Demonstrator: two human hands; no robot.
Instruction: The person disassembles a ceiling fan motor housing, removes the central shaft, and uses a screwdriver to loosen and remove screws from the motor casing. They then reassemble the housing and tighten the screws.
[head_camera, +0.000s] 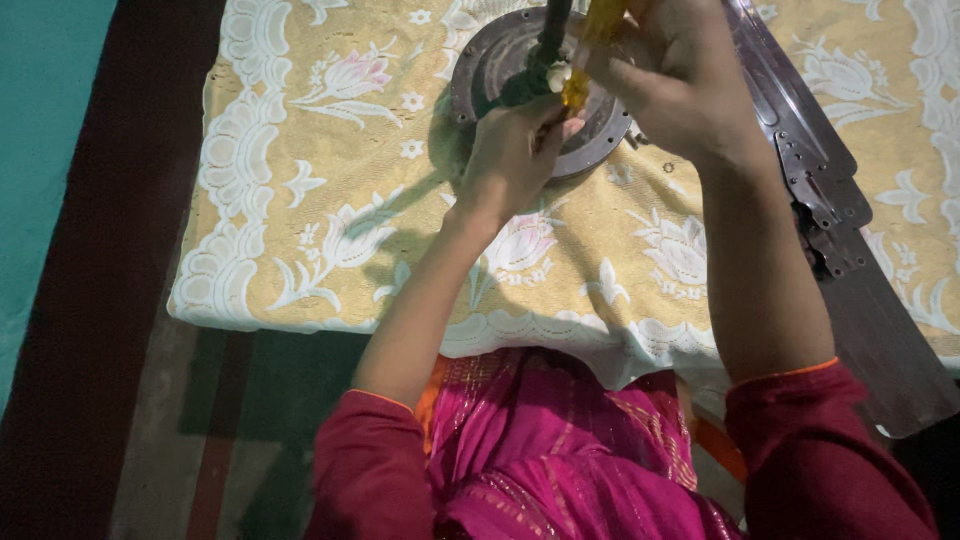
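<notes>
1. Ceiling-fan motor housing (590, 140): round, dark grey metal disc with a raised rim, lay flat near the far edge of the counter (300, 290), partly hidden behind both hands.
2. Down rod (552, 30): dark, upright, rose from the middle of the housing and ran out of the top of the view.
3. Screwdriver (590, 50): translucent yellow-orange handle, tilted, its lower end just beside the rod's base, where a small white fitting (557, 74) showed.
4. Left hand (510, 150): fingers closed at the base of the rod, resting over the near side of the housing.
5. Right hand (670, 85): clenched around the screwdriver handle, above the housing.
6. Fan blade (860, 300): long, grey metal, with a riveted bracket, lay diagonally on the counter's right side, its wide end past the near edge.
7. Cloth (330, 150): yellow with white floral lace pattern, covered the counter.
8. Sleeves (370, 460): dark red; garment below magenta.
</notes>
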